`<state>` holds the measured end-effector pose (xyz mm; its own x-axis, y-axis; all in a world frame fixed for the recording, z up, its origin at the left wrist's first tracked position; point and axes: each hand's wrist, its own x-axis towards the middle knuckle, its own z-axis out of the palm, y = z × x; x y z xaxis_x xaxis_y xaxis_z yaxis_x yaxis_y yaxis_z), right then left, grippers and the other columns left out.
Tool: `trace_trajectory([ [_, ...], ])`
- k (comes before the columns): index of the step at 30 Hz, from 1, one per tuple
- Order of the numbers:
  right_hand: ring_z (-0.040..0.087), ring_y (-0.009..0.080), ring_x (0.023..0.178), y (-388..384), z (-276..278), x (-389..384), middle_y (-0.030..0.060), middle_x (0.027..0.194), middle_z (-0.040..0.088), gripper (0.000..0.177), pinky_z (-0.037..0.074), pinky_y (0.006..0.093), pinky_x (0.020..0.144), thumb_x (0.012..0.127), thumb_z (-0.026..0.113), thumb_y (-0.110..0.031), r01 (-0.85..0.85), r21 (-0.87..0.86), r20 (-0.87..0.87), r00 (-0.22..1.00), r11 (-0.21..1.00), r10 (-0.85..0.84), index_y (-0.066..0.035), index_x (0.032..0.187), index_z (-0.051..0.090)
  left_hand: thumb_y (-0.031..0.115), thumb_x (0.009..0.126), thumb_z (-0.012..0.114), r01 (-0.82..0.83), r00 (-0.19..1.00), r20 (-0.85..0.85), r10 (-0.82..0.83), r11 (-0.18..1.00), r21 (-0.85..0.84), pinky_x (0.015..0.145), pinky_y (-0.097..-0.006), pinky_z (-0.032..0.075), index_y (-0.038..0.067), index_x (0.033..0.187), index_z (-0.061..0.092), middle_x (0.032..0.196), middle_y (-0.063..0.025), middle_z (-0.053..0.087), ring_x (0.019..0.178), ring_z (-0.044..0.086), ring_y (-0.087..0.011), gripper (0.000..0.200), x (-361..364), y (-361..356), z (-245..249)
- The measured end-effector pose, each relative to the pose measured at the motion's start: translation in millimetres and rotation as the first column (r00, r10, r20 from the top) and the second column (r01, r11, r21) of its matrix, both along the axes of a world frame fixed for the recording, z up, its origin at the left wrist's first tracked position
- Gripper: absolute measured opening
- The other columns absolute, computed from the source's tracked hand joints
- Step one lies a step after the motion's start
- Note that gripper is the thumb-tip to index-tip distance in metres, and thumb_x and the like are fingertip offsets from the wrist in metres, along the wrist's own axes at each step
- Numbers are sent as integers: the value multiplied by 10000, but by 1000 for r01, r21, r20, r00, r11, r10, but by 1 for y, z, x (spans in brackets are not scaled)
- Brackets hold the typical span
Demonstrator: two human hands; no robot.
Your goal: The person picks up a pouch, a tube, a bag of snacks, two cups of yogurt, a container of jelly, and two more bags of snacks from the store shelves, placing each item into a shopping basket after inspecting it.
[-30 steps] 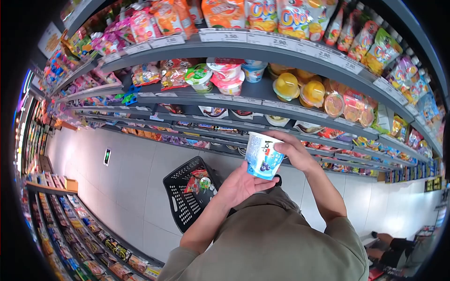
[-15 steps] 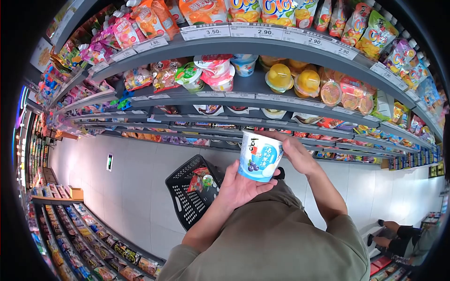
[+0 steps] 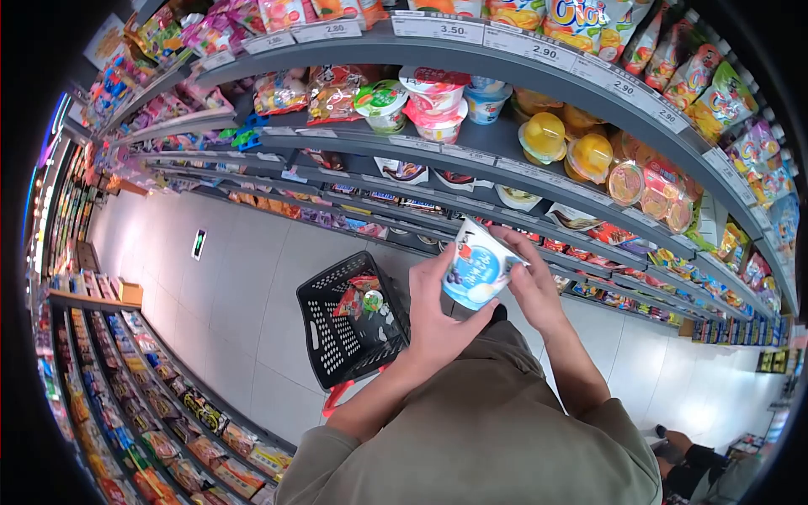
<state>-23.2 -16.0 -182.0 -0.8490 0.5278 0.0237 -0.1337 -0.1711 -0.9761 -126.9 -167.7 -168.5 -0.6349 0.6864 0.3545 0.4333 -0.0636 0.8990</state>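
Note:
A white and blue jelly cup point(image 3: 476, 268) with blueberries printed on it is held tilted in front of my body. My left hand point(image 3: 439, 310) wraps round its left side and base, thumb and fingers closed on it. At the cup's right upper edge, my right hand point(image 3: 530, 282) grips the rim, its fingers partly hidden behind the cup. Below and to the left, a black shopping basket point(image 3: 323, 337) stands on the floor with a red snack packet point(image 3: 355, 295) and a green-lidded item inside.
Shelves point(image 3: 471, 156) of jelly cups and pouches curve across the front. Stacked pink cups point(image 3: 436, 118) stand beside yellow-topped cups point(image 3: 543, 136). Another shelf unit point(image 3: 181, 404) is at the lower left. A person in dark clothes point(image 3: 703, 471) is at the lower right.
Both hands have turned and tilted the cup, and my left hand has shifted from beneath it to its left side. The view has rotated, moving the shelves rightward and down.

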Motion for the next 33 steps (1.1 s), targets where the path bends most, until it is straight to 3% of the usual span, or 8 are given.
trace_trajectory([
  [6,572,217,1219,13,-5,3,142,1427,498,789,452,344,1025,902,657,-567,-47,-105,-9,999,993,47,-4,1420,466,133,727,864,-97,978,-189,87,994,-43,994,-392,475,16,1481,352,1302,-180,438,1207,515,-323,919,25,-2,4],
  [7,571,224,1223,17,-5,5,149,1408,508,861,455,350,1029,859,678,-611,-106,-195,-71,993,975,93,10,1415,463,153,799,816,29,975,216,-48,996,90,1033,-407,466,18,1486,320,1337,-186,443,1238,522,-338,858,32,1,0],
  [9,570,232,1228,24,-4,11,155,1389,518,933,458,356,1033,815,700,-655,-180,-279,-141,979,943,145,24,1409,460,173,871,768,82,804,554,-218,962,261,1071,-422,457,21,1490,288,1373,-192,449,1269,528,-354,798,45,2,2],
  [11,567,248,1233,30,-11,15,162,1356,535,1045,475,372,1024,752,704,-732,-279,-339,-207,954,898,218,42,1406,446,353,943,687,213,145,884,-444,887,410,1113,-477,432,-32,1480,289,1406,-212,495,1283,540,-400,771,56,-1,13],
  [16,514,306,1326,46,-26,34,195,1423,493,1109,463,454,1077,717,741,-720,-523,-466,-421,841,714,341,12,1458,357,444,967,628,206,184,853,-489,868,453,1100,-498,449,-34,1480,296,1407,-218,514,1265,565,-393,775,86,12,19],
  [21,480,363,1344,66,-36,57,259,1465,438,1132,421,476,1103,685,771,-715,-608,-432,-489,779,666,393,-47,1492,342,31,899,706,134,751,631,-193,981,141,1100,-388,422,-31,1525,244,1441,-153,459,1305,510,-200,780,123,28,24],
  [25,464,289,1366,78,-36,77,197,1453,458,1232,370,407,1136,634,866,-622,-541,-470,-428,831,697,356,58,1493,304,-15,780,802,43,917,396,-42,999,5,1097,-367,423,-73,1529,219,1431,-157,460,1329,492,-223,951,136,36,23],
  [33,466,293,1370,88,-44,85,218,1474,446,1231,350,401,1142,657,847,-626,-617,-383,-394,782,688,482,95,1497,309,36,742,855,-78,959,262,110,988,-130,1094,-359,427,-73,1516,269,1395,-158,452,1325,485,-232,976,156,31,18],
])
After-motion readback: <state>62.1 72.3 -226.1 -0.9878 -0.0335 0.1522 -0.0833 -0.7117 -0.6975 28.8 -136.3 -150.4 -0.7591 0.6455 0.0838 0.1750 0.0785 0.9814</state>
